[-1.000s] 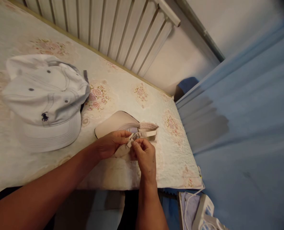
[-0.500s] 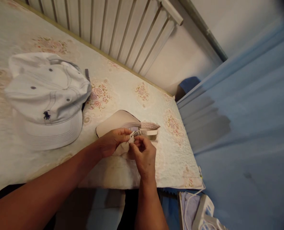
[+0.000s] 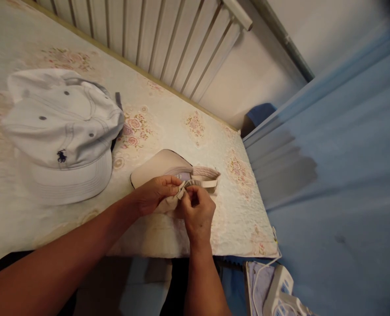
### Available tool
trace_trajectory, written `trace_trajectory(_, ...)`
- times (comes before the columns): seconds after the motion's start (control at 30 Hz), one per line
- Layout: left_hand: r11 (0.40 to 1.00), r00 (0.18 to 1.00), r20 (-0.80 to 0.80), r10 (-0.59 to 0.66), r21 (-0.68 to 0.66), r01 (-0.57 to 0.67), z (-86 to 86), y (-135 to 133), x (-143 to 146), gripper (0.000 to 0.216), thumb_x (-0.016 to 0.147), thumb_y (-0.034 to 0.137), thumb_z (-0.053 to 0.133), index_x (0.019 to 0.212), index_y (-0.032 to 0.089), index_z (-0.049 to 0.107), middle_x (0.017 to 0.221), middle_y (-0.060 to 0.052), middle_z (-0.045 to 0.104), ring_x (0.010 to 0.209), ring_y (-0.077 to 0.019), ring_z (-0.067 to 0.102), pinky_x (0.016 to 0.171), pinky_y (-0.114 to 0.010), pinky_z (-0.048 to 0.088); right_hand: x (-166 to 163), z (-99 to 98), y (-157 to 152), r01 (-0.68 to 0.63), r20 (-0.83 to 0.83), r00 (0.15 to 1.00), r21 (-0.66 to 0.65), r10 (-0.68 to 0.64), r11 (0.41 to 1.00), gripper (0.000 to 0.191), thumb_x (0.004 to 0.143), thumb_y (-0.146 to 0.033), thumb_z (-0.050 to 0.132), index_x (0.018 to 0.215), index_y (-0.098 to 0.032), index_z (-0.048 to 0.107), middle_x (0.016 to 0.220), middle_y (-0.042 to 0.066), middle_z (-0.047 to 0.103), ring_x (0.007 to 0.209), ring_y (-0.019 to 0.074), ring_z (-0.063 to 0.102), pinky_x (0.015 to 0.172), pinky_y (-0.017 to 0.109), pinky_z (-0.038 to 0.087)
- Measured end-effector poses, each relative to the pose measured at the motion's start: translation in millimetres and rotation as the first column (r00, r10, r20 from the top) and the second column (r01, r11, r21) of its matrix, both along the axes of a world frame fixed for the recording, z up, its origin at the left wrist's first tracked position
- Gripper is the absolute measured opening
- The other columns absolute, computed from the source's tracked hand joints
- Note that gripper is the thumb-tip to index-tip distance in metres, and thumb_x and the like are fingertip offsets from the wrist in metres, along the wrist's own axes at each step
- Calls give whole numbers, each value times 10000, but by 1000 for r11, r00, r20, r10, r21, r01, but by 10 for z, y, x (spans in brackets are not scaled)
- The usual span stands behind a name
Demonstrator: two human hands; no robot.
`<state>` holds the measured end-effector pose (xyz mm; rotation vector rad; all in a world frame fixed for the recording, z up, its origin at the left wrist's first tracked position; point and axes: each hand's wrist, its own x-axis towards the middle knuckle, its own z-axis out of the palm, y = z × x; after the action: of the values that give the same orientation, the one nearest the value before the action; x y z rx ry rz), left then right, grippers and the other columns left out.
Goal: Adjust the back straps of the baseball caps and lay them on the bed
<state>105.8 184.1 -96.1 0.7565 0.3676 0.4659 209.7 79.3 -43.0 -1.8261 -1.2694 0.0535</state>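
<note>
A beige visor cap (image 3: 162,163) lies on the flowered bed cover, its brim to the left and its back strap (image 3: 206,184) to the right. My left hand (image 3: 157,193) pinches the cap's near edge beside the strap's fastening. Close against it, my right hand (image 3: 198,206) is closed with thumb and fingertips on the strap end. A small metal-looking buckle shows between the fingertips, partly covered by them. To the left rests a white baseball cap (image 3: 59,131) with a dark horse-and-rider emblem on its front; neither hand touches it.
The flowered cover (image 3: 168,114) spreads over the bed. Behind it stands a slatted white radiator (image 3: 142,39). A blue curtain (image 3: 339,175) hangs along the right. At lower right, a white device (image 3: 280,289) with a cord sits below the bed's edge.
My right fingertips have shifted slightly on the strap, and more of the strap end shows between my hands. Both caps appear slightly shifted left with the view.
</note>
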Motion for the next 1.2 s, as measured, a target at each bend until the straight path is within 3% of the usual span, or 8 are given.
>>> trace_trajectory(0.23,999,999,-9,31,31,-31,-6,11,-1,211,689,242,790,867,200,686,829,-27,681,733,-171,605,690,-304,460,16,82,-51,-168,76,982,-74,174,983,260,786,-146,586,1030,-209,646,865,15,611,696,133,555,688,274,479)
trace_trajectory(0.5,998,1000,4,12,68,-12,-16,0,0,232,698,263,786,894,210,673,859,-18,685,789,-181,610,748,-311,463,3,-53,-9,-113,249,961,-39,119,993,235,824,-151,524,998,-203,672,826,36,573,729,157,556,675,287,474)
trace_trajectory(0.67,996,1000,7,0,88,-1,-21,-8,-3,248,698,292,788,903,207,678,868,-26,679,798,-179,604,746,-306,460,20,-49,20,-96,187,979,69,81,993,152,798,-130,531,858,-192,656,773,21,592,695,147,545,665,282,463)
trace_trajectory(0.9,999,999,-35,9,50,-7,-23,-18,5,233,707,269,773,903,216,657,844,-12,671,756,-162,604,682,-287,457,54,24,-7,-79,54,996,76,75,994,98,831,-155,584,852,-192,672,797,19,639,756,155,593,713,288,476)
trace_trajectory(1.2,997,999,-40,5,81,-2,0,-27,-10,294,685,336,789,905,197,652,822,-15,651,743,-169,604,644,-285,456,3,-75,-9,-63,183,982,137,37,989,149,882,-138,537,867,-184,678,799,30,651,778,157,597,731,285,476)
